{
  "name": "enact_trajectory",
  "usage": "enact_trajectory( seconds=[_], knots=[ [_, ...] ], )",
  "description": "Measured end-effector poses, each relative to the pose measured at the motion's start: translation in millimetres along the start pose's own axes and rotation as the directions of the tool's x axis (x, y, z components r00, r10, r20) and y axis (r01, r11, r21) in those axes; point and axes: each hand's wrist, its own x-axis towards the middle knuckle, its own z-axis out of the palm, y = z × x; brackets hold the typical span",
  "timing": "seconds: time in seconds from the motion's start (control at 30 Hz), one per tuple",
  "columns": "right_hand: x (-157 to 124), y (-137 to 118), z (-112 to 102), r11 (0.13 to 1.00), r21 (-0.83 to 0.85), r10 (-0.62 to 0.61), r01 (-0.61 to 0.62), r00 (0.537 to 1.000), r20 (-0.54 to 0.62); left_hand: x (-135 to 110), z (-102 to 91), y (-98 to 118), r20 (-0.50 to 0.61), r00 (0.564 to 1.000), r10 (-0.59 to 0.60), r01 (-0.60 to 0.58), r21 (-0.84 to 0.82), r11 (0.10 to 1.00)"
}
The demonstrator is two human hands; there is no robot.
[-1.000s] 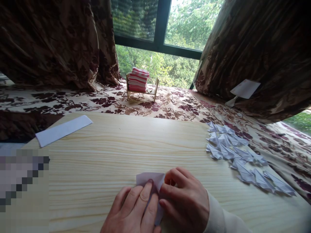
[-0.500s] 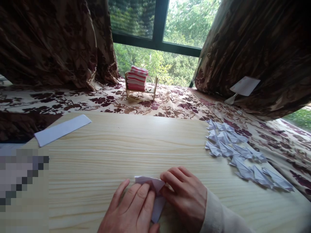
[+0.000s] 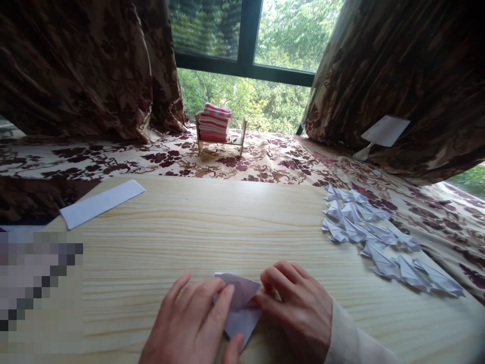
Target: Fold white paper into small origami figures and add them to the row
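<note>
A small piece of folded white paper [image 3: 242, 318] lies on the table near its front edge, between my two hands. My left hand [image 3: 189, 321] rests on the paper's left side with fingers stretched out, the index finger pressing on it and the thumb near its lower corner. The paper's right corner is pinched in the fingers of my right hand [image 3: 297, 306]. A flap at the top of the paper is folded over and looks darker than the part below. Part of the paper's left edge is hidden under my left fingers.
Several folded paper pieces [image 3: 354, 230] lie in rows along the table's right side. A stack of white paper strips [image 3: 103, 203] lies at the left edge. Beyond the wooden table [image 3: 197, 217], a small rack with red-striped cloths [image 3: 214, 124] and a white lamp [image 3: 385, 131] stand by the window.
My left fingers have drawn back to the left, showing more of the paper. The right hand still pinches its corner, slightly farther right. The whole view has shifted a little.
</note>
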Motion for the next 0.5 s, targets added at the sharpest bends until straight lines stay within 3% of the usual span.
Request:
enact_trajectory(
  seconds=[0.1,0.27,0.33,0.5],
  knots=[
    [-1,0,1,1.000,0.019,0.010,-0.010,1.000,-0.014,1,-7.8,-13,-0.074,0.985,-0.155,0.155,0.002,0.988],
    [-2,1,1,1.000,0.006,0.011,-0.011,1.000,0.001,22,-0.6,-11,0.039,0.912,-0.409,0.409,-0.170,0.896],
    [-3,2,2,1.000,0.008,0.007,-0.007,1.000,-0.011,30,1.6,-8,0.082,0.900,-0.428,0.434,-0.232,0.870],
    [-5,4,6,1.000,0.010,-0.005,0.005,0.997,-0.078,32,-0.7,-4,0.141,0.921,-0.363,0.389,-0.294,0.873]
  ],
)
